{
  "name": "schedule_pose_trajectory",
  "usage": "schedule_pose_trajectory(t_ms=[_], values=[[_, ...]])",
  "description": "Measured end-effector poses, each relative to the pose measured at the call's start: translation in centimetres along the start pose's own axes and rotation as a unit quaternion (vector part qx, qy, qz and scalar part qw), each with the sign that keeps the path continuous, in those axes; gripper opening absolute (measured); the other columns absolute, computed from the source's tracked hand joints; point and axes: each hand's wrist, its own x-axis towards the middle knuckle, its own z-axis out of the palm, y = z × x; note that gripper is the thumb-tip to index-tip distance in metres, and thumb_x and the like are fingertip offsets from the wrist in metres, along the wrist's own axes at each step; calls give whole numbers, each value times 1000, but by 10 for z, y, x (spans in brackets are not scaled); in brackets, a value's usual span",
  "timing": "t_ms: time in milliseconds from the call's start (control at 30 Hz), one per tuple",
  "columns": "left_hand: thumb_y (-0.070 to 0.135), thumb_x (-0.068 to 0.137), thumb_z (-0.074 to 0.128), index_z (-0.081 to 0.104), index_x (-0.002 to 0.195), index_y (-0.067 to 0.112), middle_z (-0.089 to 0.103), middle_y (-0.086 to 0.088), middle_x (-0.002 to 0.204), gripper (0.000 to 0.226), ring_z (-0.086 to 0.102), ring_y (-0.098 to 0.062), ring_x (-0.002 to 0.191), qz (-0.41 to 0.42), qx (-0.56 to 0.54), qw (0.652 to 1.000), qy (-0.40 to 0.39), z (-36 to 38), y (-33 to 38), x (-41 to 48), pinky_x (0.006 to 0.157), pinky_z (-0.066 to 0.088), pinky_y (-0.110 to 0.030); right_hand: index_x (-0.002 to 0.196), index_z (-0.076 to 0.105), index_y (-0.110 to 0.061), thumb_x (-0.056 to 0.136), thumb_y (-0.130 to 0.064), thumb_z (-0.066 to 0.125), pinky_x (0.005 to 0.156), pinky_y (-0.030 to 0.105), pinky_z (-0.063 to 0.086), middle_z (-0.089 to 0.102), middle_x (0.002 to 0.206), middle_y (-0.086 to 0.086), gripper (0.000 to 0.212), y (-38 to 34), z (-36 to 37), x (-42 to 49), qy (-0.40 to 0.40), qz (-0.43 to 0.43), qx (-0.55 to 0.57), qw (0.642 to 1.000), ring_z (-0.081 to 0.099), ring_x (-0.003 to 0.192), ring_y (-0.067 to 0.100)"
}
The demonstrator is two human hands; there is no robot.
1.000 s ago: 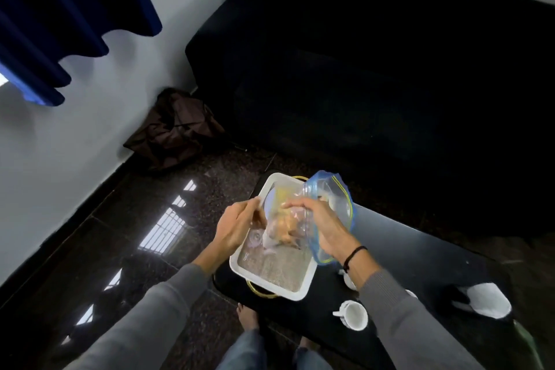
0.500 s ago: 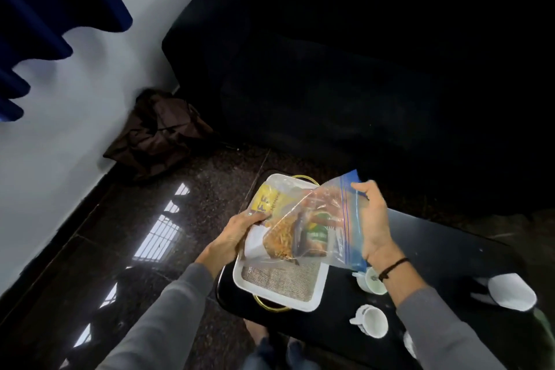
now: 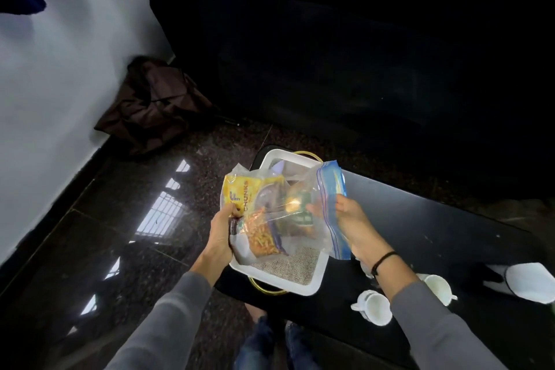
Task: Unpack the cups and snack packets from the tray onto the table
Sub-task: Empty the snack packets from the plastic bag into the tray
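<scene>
Two hands holding zip bag (image 3: 303,207) above tray (image 3: 315,287): my left hand (image 3: 219,237) clamping snack packets (image 3: 259,230) through film at left end, my right hand (image 3: 353,219) pinching blue zip strip (image 3: 330,186). I'm judging load light, slippery, crushable; gripping edges safest.

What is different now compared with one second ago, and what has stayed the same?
The two hands, close together on the bunched zip bag a second ago, moved apart and stretched it out over the tray. The left hand grips its packet end and the right hand holds its blue zip edge. Nothing was let go. The tray and the white cups stayed on the table.
</scene>
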Motion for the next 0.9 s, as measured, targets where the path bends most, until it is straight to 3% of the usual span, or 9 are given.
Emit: schedule_pose_trajectory(t_ms=[67, 100, 233, 300, 400, 467, 600, 700, 900], values=[[1, 81, 42, 40, 54, 19, 43, 4, 58, 33, 43, -17, 61, 1, -18, 1000, -13, -3, -6, 1, 66, 42, -30, 111, 75, -3, 88, -12, 80, 93, 51, 60, 75, 110, 24, 25, 0, 4, 3, -53, 0, -11, 999, 74, 102, 34], [1, 80, 42, 39, 54, 19, 41, 4, 60, 32, 42, -16, 62, 0, -22, 1000, -20, -4, -8, 0, 66, 41, -30, 103, 78, -7, 94, -11, 72, 85, 46, 63, 75, 100, 23, 11, 2, 4, 5, -80, 9, 5, 997, 76, 94, 31], [3, 80, 43, 40, 55, 19, 42, 4, 61, 30, 43, -16, 61, -2, -20, 1000, -19, -6, -19, 1, 65, 40, -31, 77, 55, -18, 112, -26, 37, 43, 20, 49, 61, 48, -2, 40, 31, 4, 20, -50, 129, 113, 984, 60, 42, 8], [4, 84, 44, 46, 59, 17, 48, 1, 64, 28, 49, -19, 63, 1, -22, 1000, 6, -8, -24, 3, 68, 44, -33, 77, 51, -18, 112, -26, 39, 43, 12, 48, 57, 40, -9, 38, 40, 8, 26, -43, 136, 104, 984, 56, 36, 1], [10, 90, 49, 52, 65, 14, 57, -5, 69, 26, 56, -24, 67, 14, -12, 997, 74, -15, -31, 11, 71, 48, -37, 89, 72, -15, 104, -19, 56, 65, 39, 63, 67, 64, 5, 23, 37, 15, 32, -65, 120, 110, 985, 68, 56, 21], [13, 88, 54, 58, 63, 14, 62, -6, 68, 25, 59, -25, 68, 24, 0, 994, 106, -24, -35, 16, 71, 50, -37, 96, 74, -15, 96, -10, 68, 59, 35, 61, 74, 68, 2, 7, 35, 9, 38, -39, 68, 102, 992, 72, 56, 20], [25, 72, 61, 61, 49, 20, 69, -7, 71, 23, 63, -27, 70, 32, 40, 989, 142, -44, -40, 23, 72, 52, -37, 107, 69, -15, 79, -17, 85, 69, 39, 65, 81, 92, 4, 32, 39, -14, 46, 28, 13, 44, 999, 79, 82, 22], [25, 62, 61, 63, 56, 18, 69, -11, 87, 10, 63, -29, 83, 41, 70, 987, 142, -51, -43, 24, 82, 50, -44, 102, 67, -19, 81, -17, 80, 57, 25, 59, 82, 80, -3, 24, 38, -31, 51, 52, -3, 83, 995, 78, 69, 13], [14, 77, 57, 68, 46, 22, 71, 3, 58, 34, 67, -17, 55, 15, 144, 987, 74, -50, -48, 29, 61, 51, -31, 110, 64, -26, 82, -26, 74, 63, 25, 58, 79, 103, 2, 30, 29, -51, 79, 69, -49, 57, 995, 77, 80, 15]])
